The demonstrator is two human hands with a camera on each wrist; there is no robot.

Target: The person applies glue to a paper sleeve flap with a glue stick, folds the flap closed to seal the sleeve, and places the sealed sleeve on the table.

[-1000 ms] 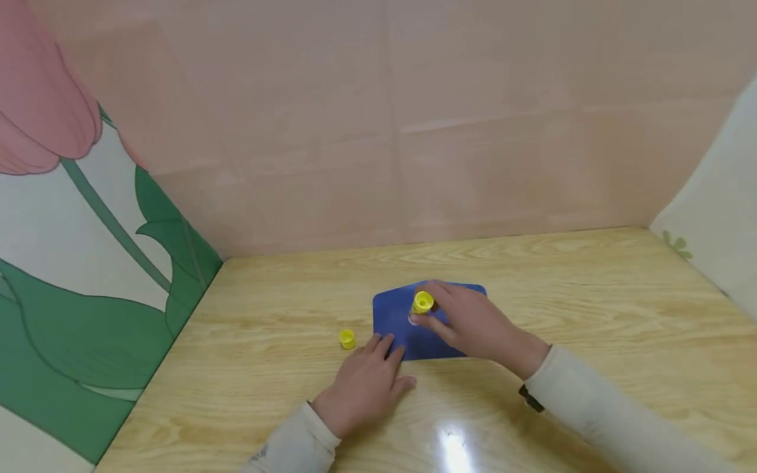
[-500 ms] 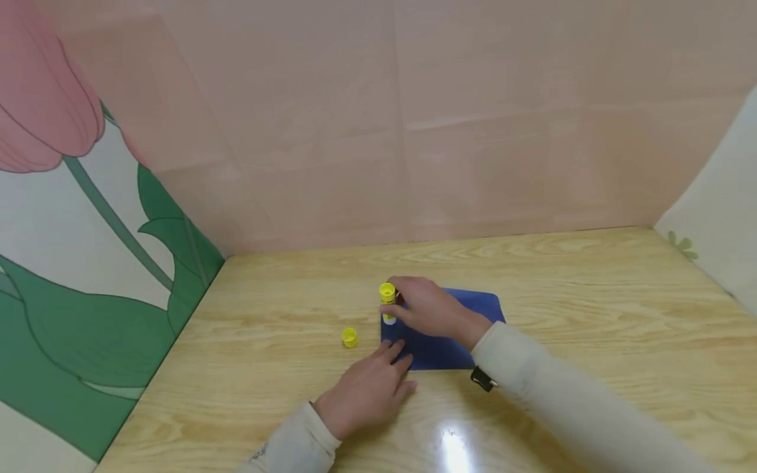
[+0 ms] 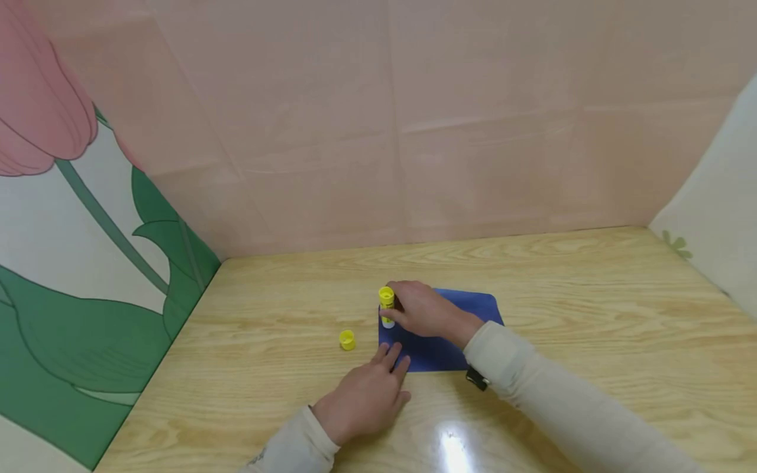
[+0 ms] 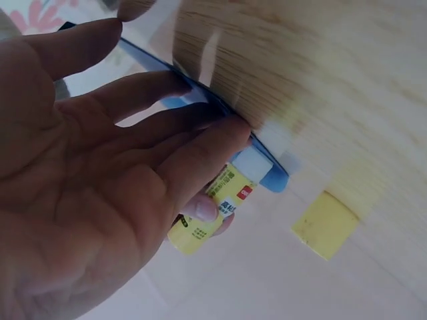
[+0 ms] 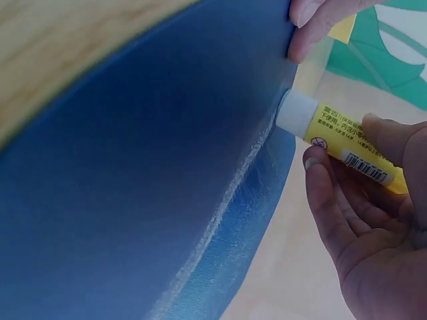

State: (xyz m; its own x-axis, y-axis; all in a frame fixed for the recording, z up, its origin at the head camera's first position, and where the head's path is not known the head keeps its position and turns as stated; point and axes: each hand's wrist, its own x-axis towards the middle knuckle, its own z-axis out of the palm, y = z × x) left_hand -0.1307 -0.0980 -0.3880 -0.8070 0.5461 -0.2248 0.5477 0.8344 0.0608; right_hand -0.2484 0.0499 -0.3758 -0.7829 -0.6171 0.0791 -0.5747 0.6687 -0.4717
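Blue sheet (image 3: 434,353) lying on the desk (image 3: 266,368), I'm watching the right hand (image 3: 427,309) pinching a glue stick (image 5: 350,141) at its left end, left hand (image 3: 365,397) resting spread fingers near, gluing apparently underway, next move likely needing even pressure.

Glue stick (image 3: 387,310) in R hand (image 3: 428,312): yellow w/ dk print, white collar (image 5: 297,112), b&w barcode (image 5: 365,166), sm. red logo (image 4: 245,192). Cap (image 3: 347,340) near L hand (image 3: 363,397): plain yellow. Sheet (image 3: 434,355) under both hands: dk blue, w/ lighter blue strip (image 5: 230,240) & whitish streak (image 5: 225,200) by R hand. Sleeves (image 3: 526,374): off-white. Table (image 3: 591,322) around hands: lt tan, wood-grain. Wall (image 3: 414,144) beyond hands: dusty pink. Panel (image 3: 41,223) left of L hand: pink tulip (image 3: 47,92), green leaves (image 3: 77,335) on white.
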